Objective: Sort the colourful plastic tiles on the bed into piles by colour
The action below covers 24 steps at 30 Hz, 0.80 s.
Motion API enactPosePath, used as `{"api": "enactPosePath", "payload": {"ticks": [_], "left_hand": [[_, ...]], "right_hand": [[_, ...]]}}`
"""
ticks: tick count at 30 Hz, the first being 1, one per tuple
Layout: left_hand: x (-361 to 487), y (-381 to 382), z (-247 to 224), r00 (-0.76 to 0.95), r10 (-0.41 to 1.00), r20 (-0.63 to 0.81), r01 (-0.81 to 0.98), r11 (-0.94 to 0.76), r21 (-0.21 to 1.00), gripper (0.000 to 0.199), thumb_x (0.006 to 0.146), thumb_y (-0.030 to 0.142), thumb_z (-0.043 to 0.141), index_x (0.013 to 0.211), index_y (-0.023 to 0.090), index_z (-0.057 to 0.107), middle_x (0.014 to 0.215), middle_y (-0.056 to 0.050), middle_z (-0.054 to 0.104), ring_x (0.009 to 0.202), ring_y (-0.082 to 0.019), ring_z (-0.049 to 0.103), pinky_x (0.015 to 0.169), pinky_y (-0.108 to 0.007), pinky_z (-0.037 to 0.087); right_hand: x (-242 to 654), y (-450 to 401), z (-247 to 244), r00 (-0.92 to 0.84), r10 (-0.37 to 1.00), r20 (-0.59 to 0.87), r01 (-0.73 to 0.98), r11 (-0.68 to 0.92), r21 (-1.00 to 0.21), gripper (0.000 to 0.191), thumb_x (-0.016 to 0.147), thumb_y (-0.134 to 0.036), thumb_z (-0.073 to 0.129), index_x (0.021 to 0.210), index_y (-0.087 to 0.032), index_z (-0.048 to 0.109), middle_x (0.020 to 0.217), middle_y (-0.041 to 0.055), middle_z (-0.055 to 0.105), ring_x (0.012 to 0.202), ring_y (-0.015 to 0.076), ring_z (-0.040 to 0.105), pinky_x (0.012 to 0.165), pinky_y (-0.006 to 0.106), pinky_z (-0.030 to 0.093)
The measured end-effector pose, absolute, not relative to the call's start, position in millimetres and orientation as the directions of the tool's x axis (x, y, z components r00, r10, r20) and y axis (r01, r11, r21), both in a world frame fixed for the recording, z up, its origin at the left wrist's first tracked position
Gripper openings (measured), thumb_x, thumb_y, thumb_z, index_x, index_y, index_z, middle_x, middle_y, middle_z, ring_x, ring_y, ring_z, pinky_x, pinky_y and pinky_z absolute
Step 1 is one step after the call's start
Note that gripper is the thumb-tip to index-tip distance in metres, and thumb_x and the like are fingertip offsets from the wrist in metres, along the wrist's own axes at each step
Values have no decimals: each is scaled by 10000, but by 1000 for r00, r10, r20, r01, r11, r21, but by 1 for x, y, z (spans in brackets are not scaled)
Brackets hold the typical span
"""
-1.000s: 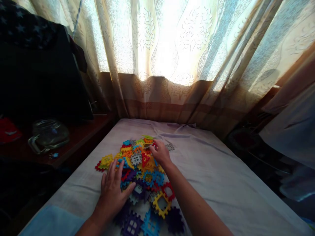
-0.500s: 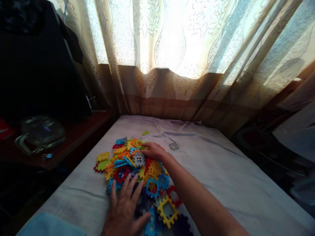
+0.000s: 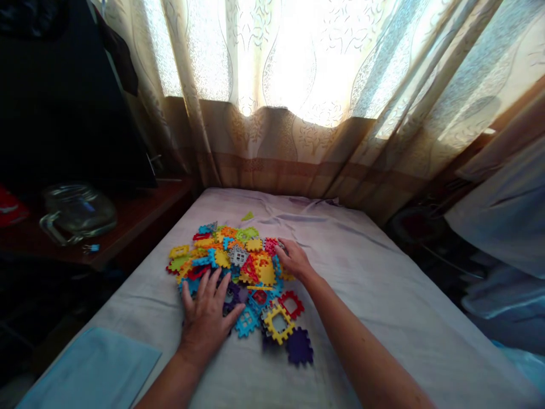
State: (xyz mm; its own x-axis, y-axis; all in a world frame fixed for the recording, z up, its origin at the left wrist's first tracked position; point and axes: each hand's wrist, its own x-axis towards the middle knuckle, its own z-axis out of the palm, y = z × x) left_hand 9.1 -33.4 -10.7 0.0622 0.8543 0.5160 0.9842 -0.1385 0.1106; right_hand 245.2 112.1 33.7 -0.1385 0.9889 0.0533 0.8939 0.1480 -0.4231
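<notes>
A heap of colourful plastic interlocking tiles (image 3: 265, 270) with notched edges lies on the bed sheet. My left hand (image 3: 207, 307) rests spread on the heap's near left side, over blue and dark purple tiles. At the right edge, my right hand (image 3: 294, 259) has curved fingers, with finger and thumb apart beside a red tile (image 3: 271, 245). What lies under that palm is hidden. A grey window tile (image 3: 238, 256) sits mid-heap. Nearer me are a yellow frame tile (image 3: 287, 333), a red frame tile (image 3: 300, 307) and a dark purple tile (image 3: 300, 346).
A light blue folded cloth (image 3: 91, 369) lies at the near left of the pale bed sheet (image 3: 374, 307). Left of the bed, a glass jug (image 3: 79, 213) and a small blue clip (image 3: 94, 247) stand on a dark wooden table (image 3: 140, 221). Curtains (image 3: 272, 153) hang behind.
My right hand has moved from the heap's top to its right edge, where a lone grey tile was visible before. Some tiles have shifted. The view has tilted slightly down.
</notes>
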Motion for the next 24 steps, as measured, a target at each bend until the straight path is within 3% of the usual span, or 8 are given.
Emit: {"api": "enactPosePath", "payload": {"ticks": [4, 9, 14, 16, 20, 24], "left_hand": [[8, -39, -2, 70, 821, 566, 973, -180, 141, 546, 884, 507, 497, 1337, 207, 544, 1405, -140, 541, 1349, -332, 418, 1154, -628, 38], [10, -57, -1, 46, 801, 597, 967, -186, 176, 543, 916, 468, 432, 1384, 202, 496, 1441, -145, 499, 1382, -320, 377, 1162, -615, 47], [11, -73, -17, -32, 845, 534, 976, -88, 197, 704, 884, 535, 434, 1467, 145, 372, 1503, -193, 401, 1430, -352, 274, 1146, -635, 66], [11, -75, -23, -107, 868, 485, 975, -5, 224, 741, 877, 549, 439, 1485, 140, 332, 1522, -199, 366, 1441, -354, 243, 1136, -645, 85], [9, -72, -29, -181, 877, 444, 959, 58, 276, 752, 875, 538, 447, 1497, 142, 296, 1539, -195, 333, 1447, -335, 233, 1136, -600, 182], [8, -69, -30, -145, 850, 507, 960, -3, 279, 779, 871, 520, 469, 1510, 134, 246, 1531, -209, 338, 1442, -331, 248, 1127, -569, 239]], "right_hand": [[278, 19, 22, -257, 937, 236, 823, 340, -455, 694, 877, -535, 508, 1489, -241, 366, 1532, 89, 376, 1407, 257, 342, 1132, 434, 308], [297, -62, -8, -380, 921, 81, 853, 383, -354, 1124, 595, -747, 695, 1523, -258, 289, 1587, 167, 210, 1451, 397, 177, 1139, 601, 171], [261, -18, -3, -267, 964, 7, 922, 258, -289, 1044, 681, -553, 728, 1531, -172, 258, 1573, 239, 193, 1454, 402, 156, 1134, 606, 144], [242, 10, 4, -294, 956, -10, 913, 278, -299, 1024, 686, -474, 740, 1530, -152, 257, 1577, 246, 170, 1456, 395, 151, 1140, 581, 153], [204, 46, 8, -425, 902, 73, 831, 421, -364, 1085, 603, -479, 798, 1518, -184, 294, 1585, 217, 176, 1460, 390, 132, 1140, 550, 190], [162, 53, 7, -393, 913, 110, 807, 400, -435, 1047, 627, -469, 784, 1517, -226, 290, 1581, 197, 211, 1454, 371, 179, 1132, 562, 195]]}}
